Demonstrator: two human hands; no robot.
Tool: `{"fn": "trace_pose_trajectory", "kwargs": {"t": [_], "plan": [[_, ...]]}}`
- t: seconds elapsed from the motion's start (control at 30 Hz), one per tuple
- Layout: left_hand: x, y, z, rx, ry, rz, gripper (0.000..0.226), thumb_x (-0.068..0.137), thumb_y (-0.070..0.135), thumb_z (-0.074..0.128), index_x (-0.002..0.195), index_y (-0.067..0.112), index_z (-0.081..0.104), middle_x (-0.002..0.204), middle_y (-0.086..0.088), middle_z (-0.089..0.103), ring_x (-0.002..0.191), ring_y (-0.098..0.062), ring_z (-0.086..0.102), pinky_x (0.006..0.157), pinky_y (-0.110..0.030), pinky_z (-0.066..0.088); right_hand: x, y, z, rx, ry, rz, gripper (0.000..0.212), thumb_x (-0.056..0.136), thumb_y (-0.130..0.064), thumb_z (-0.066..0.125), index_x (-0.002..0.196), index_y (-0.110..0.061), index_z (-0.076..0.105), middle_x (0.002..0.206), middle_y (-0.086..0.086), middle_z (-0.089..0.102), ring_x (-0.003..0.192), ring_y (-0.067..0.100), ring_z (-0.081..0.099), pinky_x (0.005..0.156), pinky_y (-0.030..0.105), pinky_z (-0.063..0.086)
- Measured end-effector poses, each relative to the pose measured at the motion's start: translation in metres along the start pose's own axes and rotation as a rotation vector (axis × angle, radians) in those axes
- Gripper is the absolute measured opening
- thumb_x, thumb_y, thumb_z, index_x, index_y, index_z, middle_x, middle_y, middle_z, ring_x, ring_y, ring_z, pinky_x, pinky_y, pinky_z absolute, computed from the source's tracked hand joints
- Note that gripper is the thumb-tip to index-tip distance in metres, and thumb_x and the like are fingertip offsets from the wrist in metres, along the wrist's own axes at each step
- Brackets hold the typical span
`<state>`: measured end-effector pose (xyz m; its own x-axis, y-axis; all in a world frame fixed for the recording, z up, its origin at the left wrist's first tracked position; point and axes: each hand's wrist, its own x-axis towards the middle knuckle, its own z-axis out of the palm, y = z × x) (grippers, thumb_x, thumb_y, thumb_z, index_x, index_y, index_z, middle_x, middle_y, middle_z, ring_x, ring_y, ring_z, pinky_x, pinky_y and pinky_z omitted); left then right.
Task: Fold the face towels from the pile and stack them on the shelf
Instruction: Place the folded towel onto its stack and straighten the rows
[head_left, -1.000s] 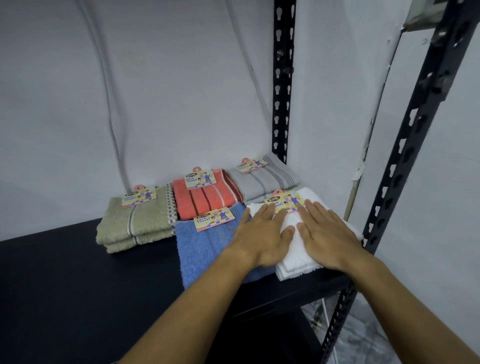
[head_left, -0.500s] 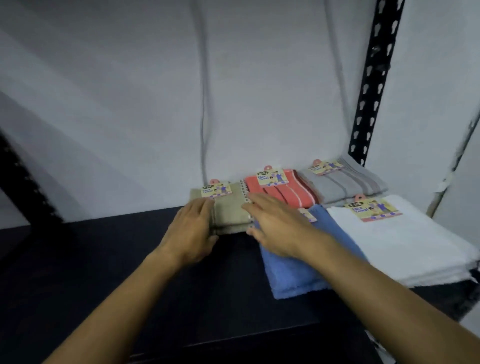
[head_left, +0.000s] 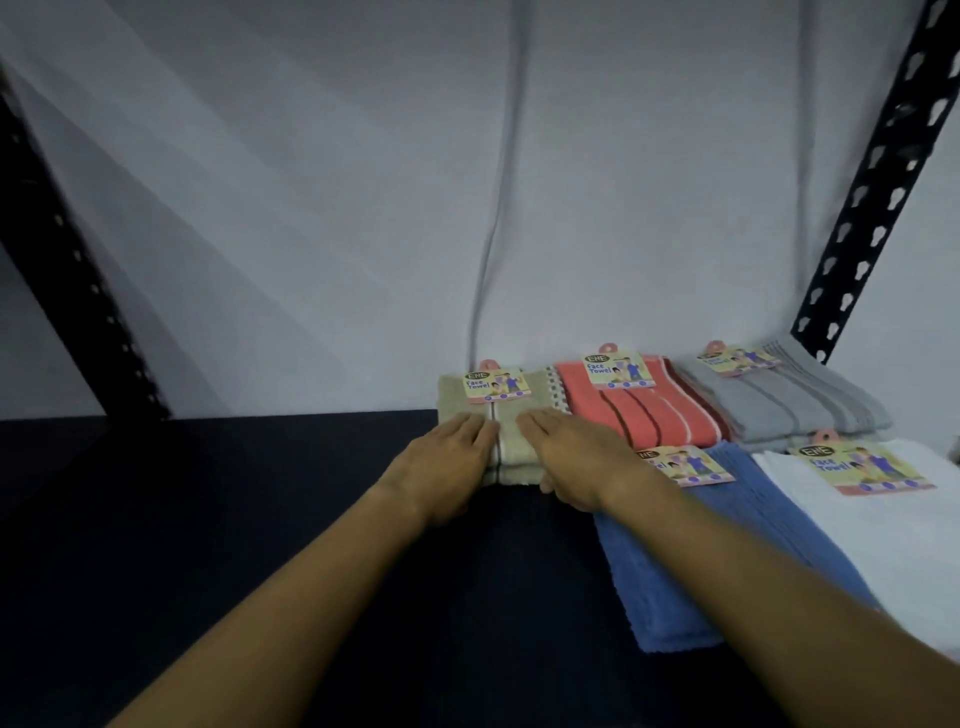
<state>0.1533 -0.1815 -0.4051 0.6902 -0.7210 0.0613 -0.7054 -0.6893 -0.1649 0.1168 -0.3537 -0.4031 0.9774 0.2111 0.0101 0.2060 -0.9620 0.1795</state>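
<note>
Folded face towels with paper tags lie on the dark shelf (head_left: 260, 519). At the back, from left to right, sit a beige towel (head_left: 511, 415), a coral striped towel (head_left: 654, 410) and a grey towel (head_left: 800, 400). In front lie a blue towel (head_left: 675, 566) and a white towel (head_left: 893, 530). My left hand (head_left: 441, 462) rests flat on the beige towel's left part, fingers straight. My right hand (head_left: 576, 457) lies flat on its right part, the thumb by the towel's front edge.
A pale wall stands right behind the towels. Black perforated shelf posts rise at the right (head_left: 872, 197) and the left (head_left: 67, 270). The shelf's left half is bare dark surface.
Both hands left the white towel, went left to the beige towel and now lie flat on it. The view swung left.
</note>
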Motion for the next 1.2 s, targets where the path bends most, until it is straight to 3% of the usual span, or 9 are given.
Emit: {"fn": "trace_pose_trajectory", "kwargs": {"t": [0.13, 0.33, 0.57, 0.7, 0.8, 0.9, 1.0, 1.07, 1.2], "plan": [[0.009, -0.005, 0.003, 0.007, -0.048, 0.01, 0.061, 0.097, 0.013, 0.049, 0.151, 0.006, 0.021, 0.155, -0.01, 0.027, 0.146, -0.023, 0.022, 0.109, -0.043, 0.041, 0.008, 0.002, -0.002, -0.044, -0.037, -0.003, 0.071, 0.087, -0.024, 0.066, 0.145, -0.011, 0.027, 0.148, 0.006, 0.036, 0.136, 0.023, 0.035, 0.102, 0.04, 0.043], [0.014, -0.003, 0.007, 0.105, -0.026, 0.002, 0.037, 0.1, 0.017, 0.047, 0.134, 0.007, 0.037, 0.138, -0.013, 0.047, 0.127, -0.027, 0.045, 0.095, -0.042, 0.05, 0.007, -0.007, -0.009, -0.136, -0.045, -0.011, 0.054, 0.089, -0.021, 0.06, 0.137, -0.01, 0.037, 0.136, 0.007, 0.046, 0.124, 0.025, 0.045, 0.093, 0.038, 0.044], [-0.035, -0.009, 0.005, 0.081, -0.015, 0.026, 0.033, 0.099, 0.016, 0.049, 0.131, 0.013, 0.04, 0.138, -0.008, 0.047, 0.126, -0.025, 0.046, 0.092, -0.042, 0.052, -0.021, -0.037, -0.018, -0.155, 0.004, -0.096, 0.044, 0.091, -0.024, 0.057, 0.13, -0.01, 0.041, 0.126, 0.006, 0.051, 0.113, 0.025, 0.05, 0.071, 0.035, 0.035], [-0.097, -0.016, 0.01, 0.048, 0.075, 0.059, 0.046, 0.089, 0.016, 0.059, 0.133, 0.013, 0.045, 0.136, -0.004, 0.05, 0.127, -0.022, 0.05, 0.084, -0.038, 0.057, -0.054, -0.069, -0.016, -0.044, 0.087, -0.191, 0.062, 0.09, -0.032, 0.061, 0.14, -0.01, 0.032, 0.138, 0.005, 0.044, 0.125, 0.024, 0.042, 0.087, 0.037, 0.044], [-0.143, -0.02, 0.012, 0.0, 0.149, 0.069, 0.073, 0.054, 0.018, 0.089, 0.12, 0.012, 0.06, 0.118, -0.004, 0.067, 0.11, -0.02, 0.067, 0.06, -0.028, 0.061, -0.073, -0.095, -0.006, 0.025, 0.168, -0.251, 0.07, 0.089, -0.033, 0.063, 0.146, -0.009, 0.029, 0.144, 0.007, 0.04, 0.131, 0.025, 0.038, 0.102, 0.038, 0.042], [-0.171, -0.021, 0.017, -0.029, 0.171, 0.009, 0.079, 0.044, 0.014, 0.09, 0.117, 0.014, 0.059, 0.114, -0.003, 0.069, 0.105, -0.019, 0.069, 0.054, -0.025, 0.059, -0.079, -0.117, 0.0, 0.052, 0.201, -0.264, 0.073, 0.087, -0.031, 0.065, 0.146, -0.007, 0.03, 0.144, 0.008, 0.041, 0.133, 0.026, 0.038, 0.105, 0.038, 0.042], [-0.186, -0.023, 0.018, -0.022, 0.194, -0.055, 0.086, 0.043, 0.015, 0.091, 0.121, 0.015, 0.057, 0.119, -0.002, 0.068, 0.109, -0.018, 0.068, 0.06, -0.024, 0.06, -0.08, -0.134, -0.002, 0.091, 0.207, -0.255, 0.075, 0.088, -0.025, 0.064, 0.149, -0.007, 0.024, 0.15, 0.008, 0.035, 0.14, 0.025, 0.03, 0.11, 0.034, 0.037], [-0.192, -0.025, 0.017, -0.035, 0.188, -0.093, 0.091, 0.041, 0.017, 0.092, 0.125, 0.014, 0.057, 0.123, -0.003, 0.066, 0.112, -0.018, 0.067, 0.077, -0.022, 0.057, -0.081, -0.141, -0.005, 0.116, 0.221, -0.244, 0.074, 0.092, -0.023, 0.058, 0.152, -0.009, 0.016, 0.155, 0.007, 0.026, 0.144, 0.023, 0.021, 0.114, 0.032, 0.027], [-0.198, -0.024, 0.021, -0.043, 0.18, -0.109, 0.089, 0.067, 0.019, 0.077, 0.147, 0.015, 0.039, 0.152, -0.007, 0.043, 0.141, -0.021, 0.041, 0.114, -0.034, 0.023, -0.086, -0.14, -0.011, 0.187, 0.201, -0.242, 0.074, 0.098, -0.034, 0.049, 0.154, -0.014, 0.006, 0.161, 0.002, 0.009, 0.148, 0.016, 0.003, 0.114, 0.022, 0.005]]}}
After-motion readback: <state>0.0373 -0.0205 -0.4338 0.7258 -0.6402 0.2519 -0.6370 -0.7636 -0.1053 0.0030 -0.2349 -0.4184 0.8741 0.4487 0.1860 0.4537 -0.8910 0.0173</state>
